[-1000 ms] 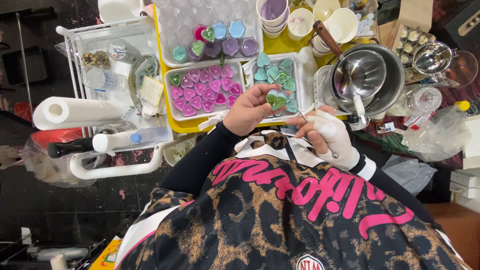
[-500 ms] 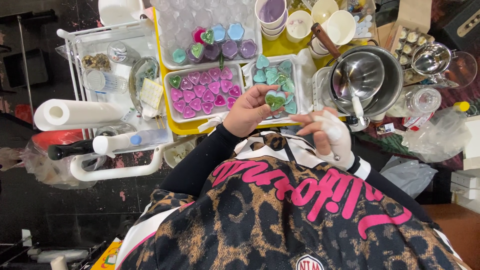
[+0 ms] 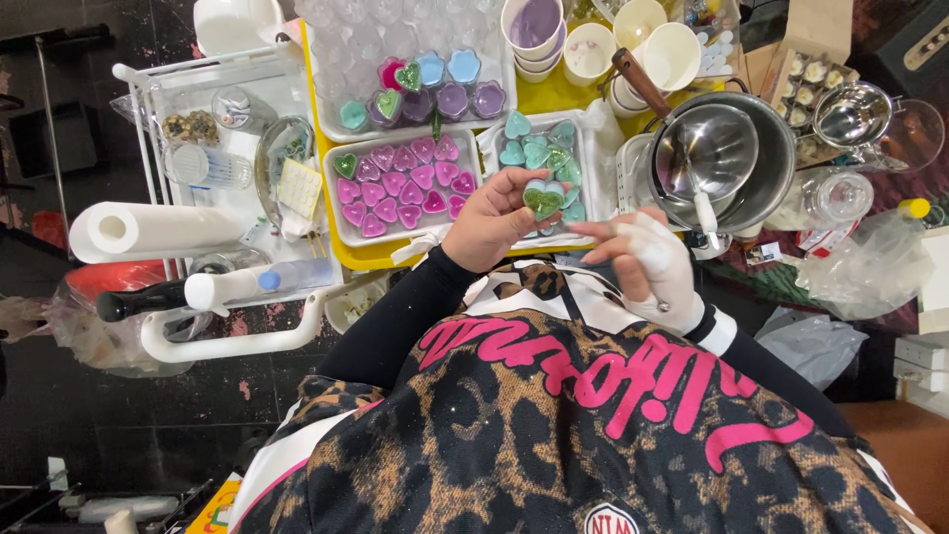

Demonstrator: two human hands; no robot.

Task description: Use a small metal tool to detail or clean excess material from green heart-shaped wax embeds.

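My left hand [image 3: 489, 220], in a black sleeve, holds a green heart-shaped candle [image 3: 543, 198] above the front edge of a white tray of teal heart candles [image 3: 542, 148]. My right hand [image 3: 647, 259], wrapped in white, hovers just right of it. Its thumb and forefinger are pinched together and point at the candle. Whether anything thin sits in that pinch is not visible. A white tray of pink heart candles [image 3: 400, 186] lies to the left of my left hand.
Both trays rest on a yellow tray [image 3: 368, 259]. Behind them are a clear tray of coloured candles [image 3: 425, 84] and paper cups [image 3: 593, 44]. A steel pot with a ladle [image 3: 736, 153] stands right. A paper towel roll [image 3: 148, 229] lies on a white cart [image 3: 227, 341] left.
My right hand has risen a little and its fingers have stretched left towards the green heart. My left hand keeps the heart in about the same place.
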